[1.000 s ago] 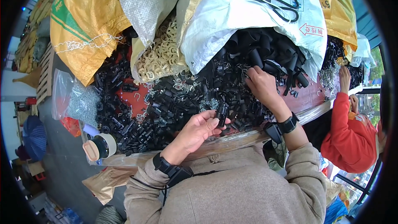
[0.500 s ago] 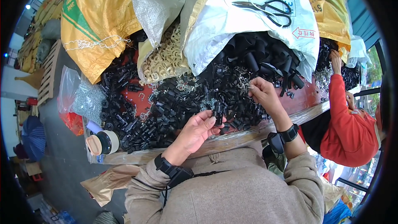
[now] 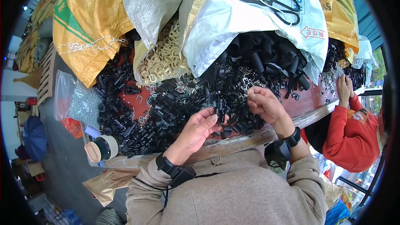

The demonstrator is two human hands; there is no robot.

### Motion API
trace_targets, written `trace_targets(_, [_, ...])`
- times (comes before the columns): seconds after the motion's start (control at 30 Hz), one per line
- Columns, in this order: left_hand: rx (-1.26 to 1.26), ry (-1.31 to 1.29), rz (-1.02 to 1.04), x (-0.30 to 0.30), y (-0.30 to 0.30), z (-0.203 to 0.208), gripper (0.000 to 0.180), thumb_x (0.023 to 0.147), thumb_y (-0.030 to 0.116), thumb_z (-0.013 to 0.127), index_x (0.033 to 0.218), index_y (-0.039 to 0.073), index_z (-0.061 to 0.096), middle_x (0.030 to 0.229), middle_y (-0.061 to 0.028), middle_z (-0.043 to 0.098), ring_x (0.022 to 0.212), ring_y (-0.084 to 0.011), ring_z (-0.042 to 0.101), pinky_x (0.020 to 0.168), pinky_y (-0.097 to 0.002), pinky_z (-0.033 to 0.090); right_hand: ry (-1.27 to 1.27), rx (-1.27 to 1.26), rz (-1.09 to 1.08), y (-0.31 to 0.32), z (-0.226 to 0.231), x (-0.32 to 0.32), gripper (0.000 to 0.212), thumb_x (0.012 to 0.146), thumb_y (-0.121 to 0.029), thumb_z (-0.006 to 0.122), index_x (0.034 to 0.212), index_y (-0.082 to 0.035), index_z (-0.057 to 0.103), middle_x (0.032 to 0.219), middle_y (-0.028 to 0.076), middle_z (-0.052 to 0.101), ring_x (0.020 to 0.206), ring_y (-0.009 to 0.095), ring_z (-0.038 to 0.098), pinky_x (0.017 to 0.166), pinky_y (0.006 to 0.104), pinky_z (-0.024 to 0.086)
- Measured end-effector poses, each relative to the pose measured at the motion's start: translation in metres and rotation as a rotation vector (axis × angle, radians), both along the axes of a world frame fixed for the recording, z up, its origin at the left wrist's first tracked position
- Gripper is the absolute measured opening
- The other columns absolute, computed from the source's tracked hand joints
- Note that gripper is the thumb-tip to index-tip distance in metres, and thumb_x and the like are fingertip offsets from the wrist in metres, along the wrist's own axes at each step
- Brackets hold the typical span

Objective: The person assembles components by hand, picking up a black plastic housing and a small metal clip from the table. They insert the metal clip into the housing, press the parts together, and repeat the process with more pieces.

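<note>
L hand (image 3: 196, 131) grips blk plastic fitting (image 3: 219, 107), long axis approx. near–far, above blk parts pile (image 3: 164, 116). R hand (image 3: 267, 106) apart, to fitting's right, fingertips pinched; contents can't tell.

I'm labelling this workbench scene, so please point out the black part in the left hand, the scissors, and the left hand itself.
Black part (image 3: 220, 111): head view, on the middle of its body.
Scissors (image 3: 269, 3): head view, near the pivot.
Left hand (image 3: 197, 131): head view, near the base of the thumb.
</note>
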State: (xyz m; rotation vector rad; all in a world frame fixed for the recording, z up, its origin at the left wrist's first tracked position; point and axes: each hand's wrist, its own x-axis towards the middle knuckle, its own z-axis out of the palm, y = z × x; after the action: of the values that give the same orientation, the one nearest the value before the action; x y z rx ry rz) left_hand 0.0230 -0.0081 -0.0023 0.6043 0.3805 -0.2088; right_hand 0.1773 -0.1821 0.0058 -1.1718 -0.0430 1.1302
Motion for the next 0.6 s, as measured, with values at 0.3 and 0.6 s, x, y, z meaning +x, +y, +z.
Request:
trace_targets(0.3, [-0.039,-0.096,0.02,0.004,-0.006,0.003,0.024,0.081,0.014,0.053,0.102,0.002,0.05,0.099,-0.0102,0.056,0.094,-0.018,0.053,0.082,-0.0294,0.042,0.212,0.014,0.146,0.012,0.005,-0.033,0.007,0.083,-0.011,0.048,0.08,-0.004,0.049,0.063,-0.001,0.047,0.046,0.002,0.031,0.038,0.0142,0.02])
trace_targets(0.6, [-0.006,-0.13,0.051,-0.008,-0.01,0.004,0.022,0.08,0.009,0.054,0.101,0.002,0.051,0.099,-0.0092,0.056,0.095,-0.0194,0.053,0.086,-0.0332,0.042,-0.324,-0.087,0.293,0.016,0.018,-0.052,0.008,0.084,-0.012,0.047,0.084,-0.004,0.048,0.071,-0.004,0.05,0.053,0.0,0.033,0.044,0.0143,0.025])
